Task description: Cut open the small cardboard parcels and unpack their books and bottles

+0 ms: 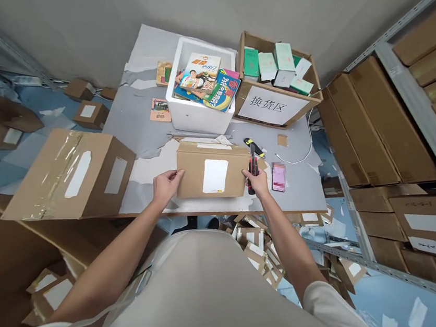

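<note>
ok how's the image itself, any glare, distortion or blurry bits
Head view: soft light, with shiny glare on the tape of the large box at left; head view: the shelf post at right leans, likely wide-angle distortion; head view: the carton looks fairly sharp, while the phone screen is partly pixelated.

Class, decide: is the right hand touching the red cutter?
Touching. The head view shows the right hand closed around the red cutter, both ends showing beyond the grip.
</note>
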A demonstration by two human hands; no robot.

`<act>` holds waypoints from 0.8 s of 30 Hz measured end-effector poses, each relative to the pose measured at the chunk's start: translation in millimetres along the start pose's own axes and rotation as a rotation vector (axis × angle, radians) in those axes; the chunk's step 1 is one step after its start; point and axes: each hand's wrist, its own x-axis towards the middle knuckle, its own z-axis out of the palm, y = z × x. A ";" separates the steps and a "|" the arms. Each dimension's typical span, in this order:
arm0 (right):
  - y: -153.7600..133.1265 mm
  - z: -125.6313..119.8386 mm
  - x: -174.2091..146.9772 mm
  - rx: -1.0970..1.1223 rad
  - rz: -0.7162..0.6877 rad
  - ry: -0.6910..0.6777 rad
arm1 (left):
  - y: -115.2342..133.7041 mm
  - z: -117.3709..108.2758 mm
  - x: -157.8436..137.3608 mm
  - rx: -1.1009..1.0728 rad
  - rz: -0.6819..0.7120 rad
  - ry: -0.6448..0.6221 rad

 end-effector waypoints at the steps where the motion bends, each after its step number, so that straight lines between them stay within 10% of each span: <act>1: -2.7 1.4 3.2 -0.008 0.011 0.021 | 3.4 -0.9 3.8 0.024 -0.005 0.005; 13: -0.6 6.4 41.3 -0.164 0.102 0.020 | 9.8 13.0 58.9 0.149 -0.042 -0.098; 24: 63.0 2.3 -15.8 0.097 0.139 -0.087 | -51.7 30.7 16.4 -0.175 -0.023 -0.326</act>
